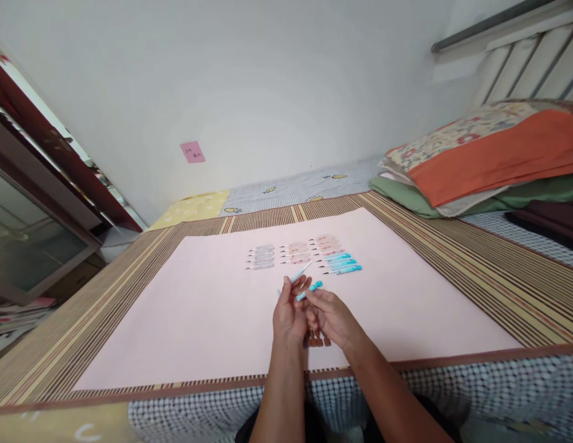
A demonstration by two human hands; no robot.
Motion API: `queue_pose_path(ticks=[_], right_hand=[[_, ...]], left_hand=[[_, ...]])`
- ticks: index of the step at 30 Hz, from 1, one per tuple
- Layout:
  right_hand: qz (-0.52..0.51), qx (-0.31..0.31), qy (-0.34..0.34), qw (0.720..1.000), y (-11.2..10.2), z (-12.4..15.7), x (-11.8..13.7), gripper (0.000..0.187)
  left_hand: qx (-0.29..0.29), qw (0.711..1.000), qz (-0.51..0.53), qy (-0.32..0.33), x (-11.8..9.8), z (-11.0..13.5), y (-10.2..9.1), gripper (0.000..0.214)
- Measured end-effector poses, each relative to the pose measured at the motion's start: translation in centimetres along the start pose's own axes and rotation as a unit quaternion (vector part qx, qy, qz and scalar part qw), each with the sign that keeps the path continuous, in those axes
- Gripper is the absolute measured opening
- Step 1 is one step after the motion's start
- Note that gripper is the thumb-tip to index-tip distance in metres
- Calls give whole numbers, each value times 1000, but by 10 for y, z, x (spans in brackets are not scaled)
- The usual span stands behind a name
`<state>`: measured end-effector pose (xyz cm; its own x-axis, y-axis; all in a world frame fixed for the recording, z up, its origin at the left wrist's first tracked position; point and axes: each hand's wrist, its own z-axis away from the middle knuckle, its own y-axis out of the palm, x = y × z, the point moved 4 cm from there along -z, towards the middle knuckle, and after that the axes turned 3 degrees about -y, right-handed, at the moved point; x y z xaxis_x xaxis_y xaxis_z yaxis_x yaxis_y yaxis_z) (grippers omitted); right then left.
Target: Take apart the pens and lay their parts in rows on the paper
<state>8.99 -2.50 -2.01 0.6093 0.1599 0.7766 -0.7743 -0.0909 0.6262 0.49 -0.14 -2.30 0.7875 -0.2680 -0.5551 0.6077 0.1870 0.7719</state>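
My left hand (290,314) is closed around a slim pale-blue pen (301,271) whose tip points up and away from me. My right hand (331,317) pinches a short turquoise pen piece (310,289) right next to it. Both hands hover over the near middle of a pink sheet (184,307). Beyond them lie rows of small pens: clear ones (261,256) at the left, pinkish ones (295,253) in the middle, pink and turquoise ones (338,257) at the right. Small brown pieces (317,339) lie under my hands.
The pink sheet lies on a striped woven mat (489,271) over a checked bedcover. Folded blankets and an orange pillow (489,160) are stacked at the far right. A white wall with a pink note (192,151) stands behind. A framed glass panel (32,234) leans at the left.
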Motion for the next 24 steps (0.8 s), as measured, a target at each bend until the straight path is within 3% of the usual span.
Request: queue_pose_path(ticks=[7,11,18,24], right_hand=[[69,12,51,996,5,-5,-16,57],[95,30,55,994,4,-5,-16,54],[140,74,75,984,5,0,-8,44],[166,110,62,978,7,3,-5,46]], left_hand=[[12,995,-96,-14,-1,6,-1,49],[44,991,-125,26,-5,10,7,52],[97,987,-124,39,-9,10,13,60],[110,992,-54,29,-12,9,17,62]])
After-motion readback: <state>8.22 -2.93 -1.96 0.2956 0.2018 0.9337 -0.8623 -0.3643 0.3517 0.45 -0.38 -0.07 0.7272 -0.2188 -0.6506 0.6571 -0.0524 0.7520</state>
